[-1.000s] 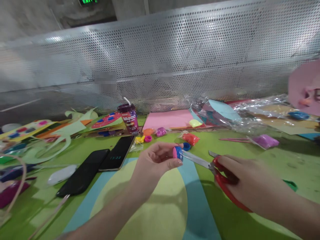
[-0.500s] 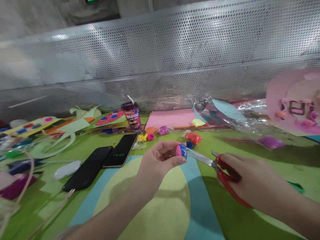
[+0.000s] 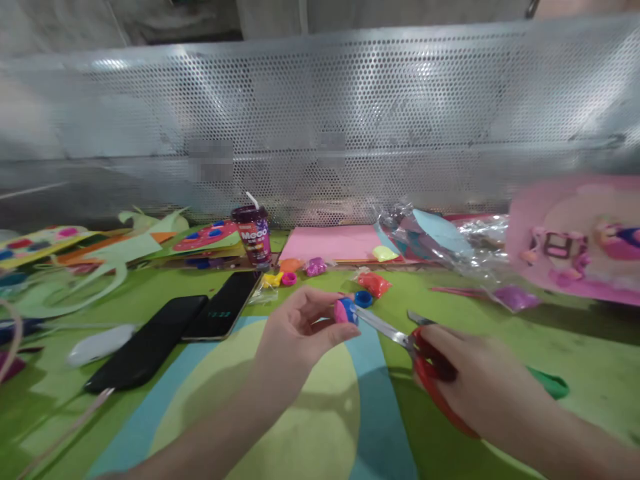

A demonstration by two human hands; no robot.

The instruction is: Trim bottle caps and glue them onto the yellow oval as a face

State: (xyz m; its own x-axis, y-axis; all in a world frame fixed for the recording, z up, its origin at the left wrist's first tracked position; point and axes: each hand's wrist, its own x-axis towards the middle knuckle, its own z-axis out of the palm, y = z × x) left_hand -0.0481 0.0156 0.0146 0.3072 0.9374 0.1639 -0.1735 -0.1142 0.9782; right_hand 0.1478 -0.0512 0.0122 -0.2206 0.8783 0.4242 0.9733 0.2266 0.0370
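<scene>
Between the thumb and fingers of my left hand (image 3: 295, 333) is a small pink and blue lump of modelling clay (image 3: 346, 311). My right hand (image 3: 485, 380) is closed round the red handles of a pair of scissors (image 3: 387, 329). Their blades stand apart, and the tip of one touches the blue side of the clay. Just behind the clay lies a small blue ring-shaped piece (image 3: 363, 298). Below my hands, a blue sheet with a pale yellow-green oval (image 3: 310, 427) lies on the green table (image 3: 465, 337).
Two black phones (image 3: 150, 343) (image 3: 227, 307) lie at left beside a white oval object (image 3: 100, 344). Behind are a purple drink cup (image 3: 255, 237), pink paper (image 3: 333, 243) and a red clay packet (image 3: 374, 285). A pink decorated board (image 3: 575, 233) stands at right, before a perforated metal screen (image 3: 320, 133).
The whole view has shifted, so table things appear further left, and the pink board shows more fully. Both hands keep their holds, with the scissor tip still at the clay.
</scene>
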